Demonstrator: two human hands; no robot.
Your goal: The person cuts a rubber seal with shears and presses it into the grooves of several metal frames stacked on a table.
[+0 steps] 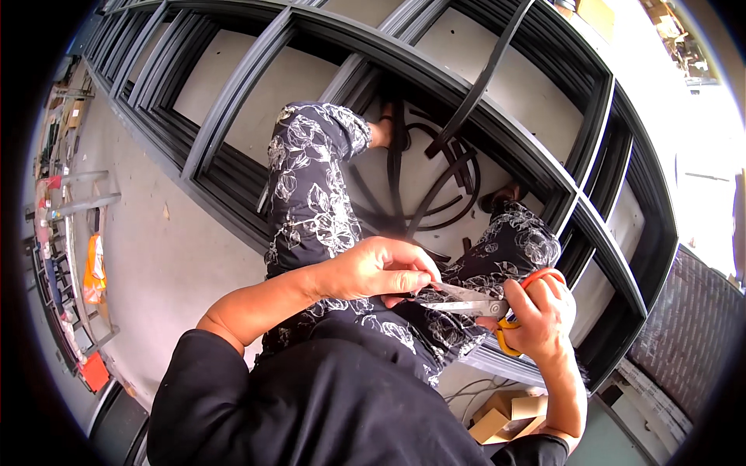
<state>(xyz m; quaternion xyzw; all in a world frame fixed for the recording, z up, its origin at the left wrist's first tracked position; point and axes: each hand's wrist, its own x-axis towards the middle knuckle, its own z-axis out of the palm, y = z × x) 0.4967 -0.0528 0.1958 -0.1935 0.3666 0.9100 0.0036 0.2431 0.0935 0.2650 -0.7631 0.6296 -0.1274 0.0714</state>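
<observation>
My right hand [540,314] is closed round the orange and yellow handles of a pair of scissors [464,301]. Their blades point left and stand slightly apart. At the blade tips, my left hand [392,268] has its thumb and fingers pinched together; what lies between them is hidden. Thin black rubber strips [395,175] run from the floor toward the left hand and pass out of sight behind it. More of the black strip [454,213] lies in loose loops between my feet.
Large dark grey metal frames [373,39] are stacked around my legs. Another black strip [486,78] hangs across them. An open cardboard box [505,415] stands at lower right beside thin cables. A rack [85,272] with an orange bag [95,268] is at far left.
</observation>
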